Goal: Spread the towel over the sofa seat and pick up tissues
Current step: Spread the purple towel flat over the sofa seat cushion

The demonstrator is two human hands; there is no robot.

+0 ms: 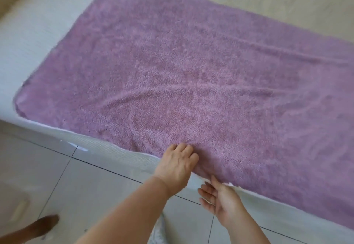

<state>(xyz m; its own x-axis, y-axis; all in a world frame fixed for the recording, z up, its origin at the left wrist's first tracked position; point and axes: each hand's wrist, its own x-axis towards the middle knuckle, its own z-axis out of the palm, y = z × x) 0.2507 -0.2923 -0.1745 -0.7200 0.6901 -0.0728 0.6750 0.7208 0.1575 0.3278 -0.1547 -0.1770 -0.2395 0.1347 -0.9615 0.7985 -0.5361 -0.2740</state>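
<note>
Towel [191, 75] runs off frame right; left hand [177, 165] hides its edge.

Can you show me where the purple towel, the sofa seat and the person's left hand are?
purple towel [191, 67]: head view, on its flat middle.
sofa seat [28, 38]: head view, bare pale strip left of the towel.
left hand [177, 164]: head view, back of the hand at the towel's near edge.

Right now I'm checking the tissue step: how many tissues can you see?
0. Only the towel on the sofa seat, both hands at its near edge, and floor tiles show; tissues may lie out of view.
</note>
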